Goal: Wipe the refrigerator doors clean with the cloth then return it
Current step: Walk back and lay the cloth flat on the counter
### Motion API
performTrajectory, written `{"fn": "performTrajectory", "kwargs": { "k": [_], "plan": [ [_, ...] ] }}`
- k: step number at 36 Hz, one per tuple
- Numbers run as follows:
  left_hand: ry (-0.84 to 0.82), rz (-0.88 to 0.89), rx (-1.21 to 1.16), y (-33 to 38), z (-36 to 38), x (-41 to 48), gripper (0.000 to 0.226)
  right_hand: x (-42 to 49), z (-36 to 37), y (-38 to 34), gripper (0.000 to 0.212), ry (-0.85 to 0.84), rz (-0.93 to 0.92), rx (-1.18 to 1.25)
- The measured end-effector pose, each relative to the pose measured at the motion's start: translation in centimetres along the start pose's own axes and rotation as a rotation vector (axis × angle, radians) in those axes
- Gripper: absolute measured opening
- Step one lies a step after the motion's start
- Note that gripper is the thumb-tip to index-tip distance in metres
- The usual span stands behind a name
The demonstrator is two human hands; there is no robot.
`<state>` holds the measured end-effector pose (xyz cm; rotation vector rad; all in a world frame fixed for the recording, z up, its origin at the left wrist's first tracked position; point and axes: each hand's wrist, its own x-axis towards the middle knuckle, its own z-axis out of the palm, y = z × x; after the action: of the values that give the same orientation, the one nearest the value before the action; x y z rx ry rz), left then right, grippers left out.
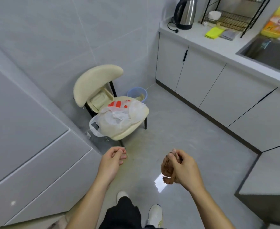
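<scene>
As it hangs bunched in the gripping right hand (pixel 184 169), cloth (pixel 167 169): brown, probably soft, light, limp; best held wadded. Left hand (pixel 112 160): loosely curled, empty, refrigerator doors (pixel 28 146) to its left.

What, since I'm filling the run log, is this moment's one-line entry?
right hand: grips brown cloth | left hand: loosely curled, empty | refrigerator doors: left of hands, untouched
</scene>
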<state>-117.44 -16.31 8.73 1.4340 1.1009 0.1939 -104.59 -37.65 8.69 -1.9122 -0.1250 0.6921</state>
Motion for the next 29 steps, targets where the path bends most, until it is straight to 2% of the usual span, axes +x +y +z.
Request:
{"fn": "performTrajectory", "kwargs": {
  "k": [5,15,21,29],
  "plan": [
    [-0.06,-0.042,0.046,1.1,2.9,5.0,0.021,4.6,-1.6,-0.3,0.033,0.156,0.019,-0.052],
    [-0.239,-0.088,0.107,7.0,9.4,20.1,0.021,16.2,-2.9,-1.1,0.032,0.349,0.173,-0.058],
    [-0.292,-0.139,0.17,11.0,12.6,27.9,0.018,22.7,-4.0,-3.0,0.03,0.423,0.232,-0.052],
    [-0.349,-0.176,0.268,15.8,17.7,34.2,0.016,29.6,-6.0,-4.8,0.028,0.464,0.289,-0.003]
  ]
}}
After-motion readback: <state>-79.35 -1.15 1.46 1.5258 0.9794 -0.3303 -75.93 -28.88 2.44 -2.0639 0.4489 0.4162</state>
